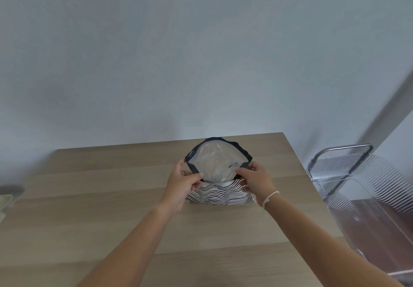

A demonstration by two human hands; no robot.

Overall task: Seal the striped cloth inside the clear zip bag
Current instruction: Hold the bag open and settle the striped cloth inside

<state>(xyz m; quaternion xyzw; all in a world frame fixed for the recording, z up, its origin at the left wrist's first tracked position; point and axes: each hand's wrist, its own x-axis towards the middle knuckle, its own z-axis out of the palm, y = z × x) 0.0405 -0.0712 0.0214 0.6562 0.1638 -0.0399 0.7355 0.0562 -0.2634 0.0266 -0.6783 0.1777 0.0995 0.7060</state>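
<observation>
Left hand [182,182]: pinches the zip bag [218,163] at its left edge.
Right hand [257,180]: grips the right edge (white cord at wrist).
Bag: held open, dark-rimmed.
Striped cloth [220,195]: on the wooden table [111,197], just below the bag.

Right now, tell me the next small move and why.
Probably lower the open bag toward the striped cloth and start feeding it in: the left hand and right hand hold the mouth spread, while the cloth lies outside on the table.
</observation>
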